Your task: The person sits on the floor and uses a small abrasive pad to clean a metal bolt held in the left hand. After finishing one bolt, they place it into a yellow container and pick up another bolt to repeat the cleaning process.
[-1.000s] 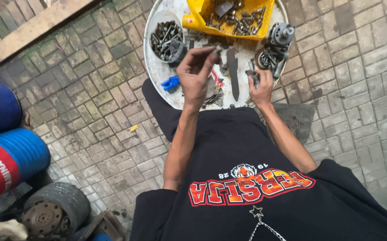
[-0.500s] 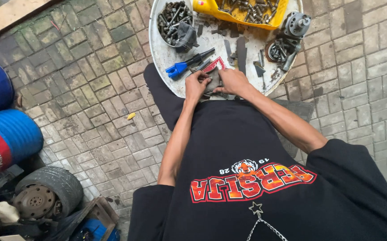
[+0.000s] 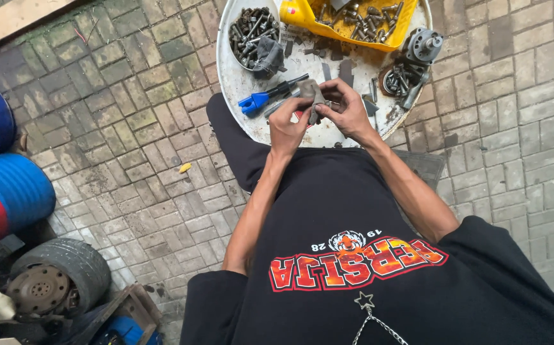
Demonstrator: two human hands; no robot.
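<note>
A round white metal tray (image 3: pixel 245 121) serves as the surface on the grey paving. On it a yellow plastic tub (image 3: pixel 302 14), cut off by the top edge, holds a heap of dark bolts and small metal parts. Beside it a shallow grey dish (image 3: pixel 254 25) is filled with long bolts, with a dark rag (image 3: pixel 269 56) slumped at its rim. A blue-handled screwdriver (image 3: pixel 261 99) lies near the tray's middle, and two grey round machined metal parts (image 3: pixel 414 61) sit at the right rim.

Both forearms reach forward and meet over the tray's near edge. The left hand (image 3: pixel 288 124) and the right hand (image 3: pixel 350 110) are closed together on a small grey worn metal piece (image 3: pixel 313 96), fingers curled round it, thumbs on top. The piece is held just above the tray, just right of the screwdriver; its shape is hard to make out behind the fingers.

At the left edge, blue drums (image 3: pixel 8 185) and an old tyre on a rusty rim (image 3: pixel 56 278) are partly cut off.
</note>
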